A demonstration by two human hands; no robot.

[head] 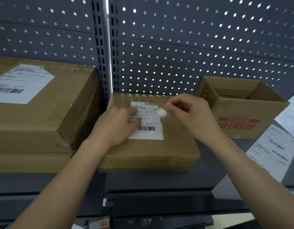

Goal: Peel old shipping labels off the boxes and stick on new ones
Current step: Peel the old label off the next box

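Two bare hands work over a flat, closed brown cardboard box [149, 146] at the centre of a dark grey metal shelf [159, 180]. The left hand [118, 124] lies palm-down and spread flat on the left part of a white rectangular shipping label with a black barcode [148, 128], which is stuck to the box top. The right hand [191, 113] hovers above the label's upper right corner, thumb and forefinger closed on a small white scrap [162, 112]; blur prevents telling whether the scrap joins the label. Left of the central box sits a larger taped brown cardboard box [52, 116] bearing its own white label [22, 83]. To the right stands an open-topped brown carton with red lettering [242, 116]. Printed white sheets [275, 149] lie at the far right. A grey perforated panel [192, 47] forms the rear wall.
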